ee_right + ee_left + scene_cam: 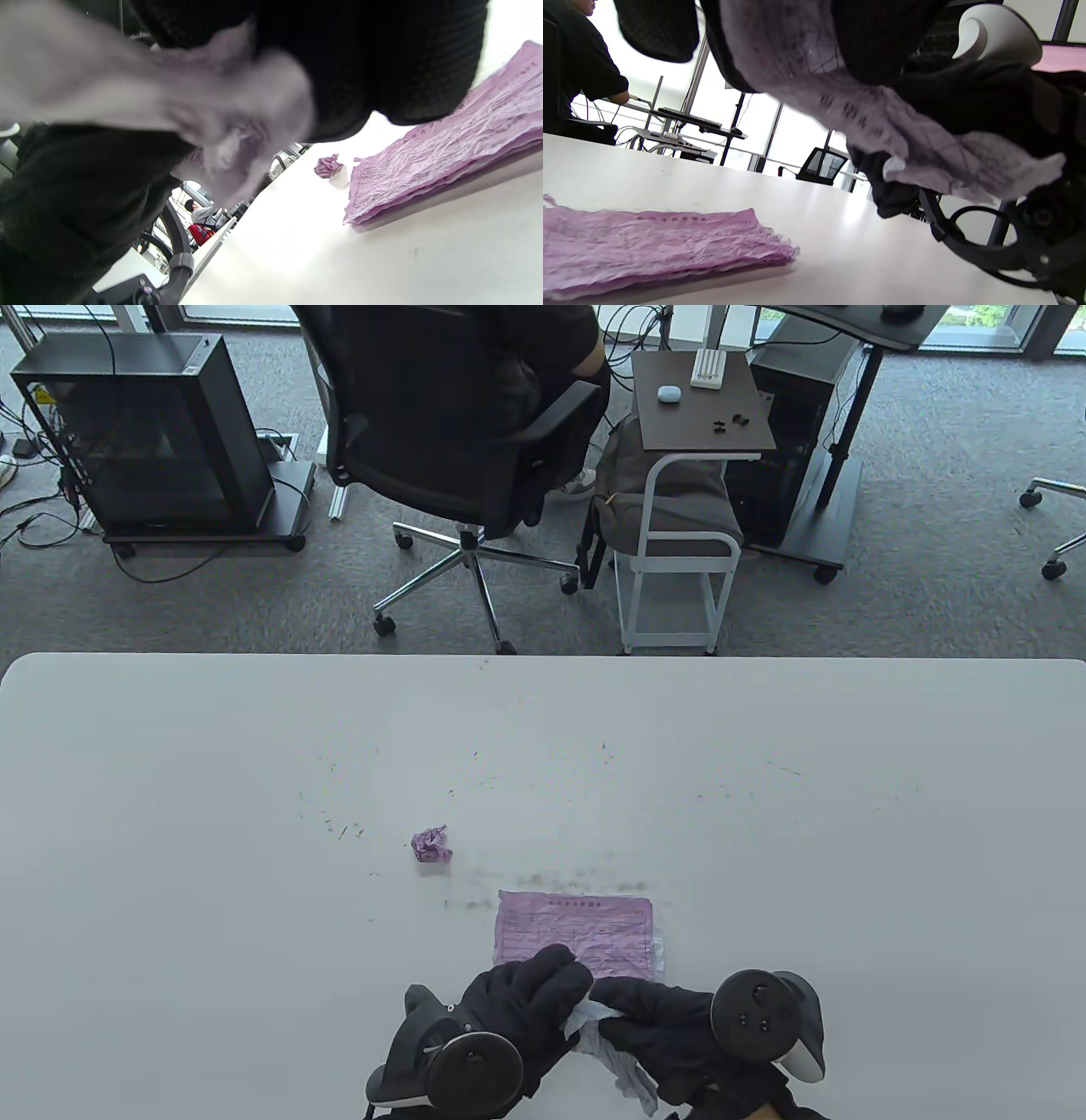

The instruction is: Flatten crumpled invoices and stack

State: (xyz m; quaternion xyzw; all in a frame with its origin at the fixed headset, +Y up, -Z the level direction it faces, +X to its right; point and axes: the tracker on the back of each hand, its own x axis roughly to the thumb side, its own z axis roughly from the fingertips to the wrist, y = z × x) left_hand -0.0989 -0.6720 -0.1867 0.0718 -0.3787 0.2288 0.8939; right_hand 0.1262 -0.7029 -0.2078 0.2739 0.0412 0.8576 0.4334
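A stack of flattened purple invoices (575,931) (649,241) (445,161) lies on the white table (254,814) near its front edge. One crumpled purple ball (431,845) (327,165) sits to the stack's upper left. Just in front of the stack both hands grip a pale, half-crumpled invoice (611,1044) (895,127) (203,101) held above the table. My left hand (526,1010) pinches its left part, and my right hand (653,1022) holds its right part. Gloved fingers hide much of this sheet.
Beyond the table's far edge stand an office chair (450,432) with a seated person, a small white side cart (679,517) and a black computer case (144,432). Faint pen marks dot the tabletop.
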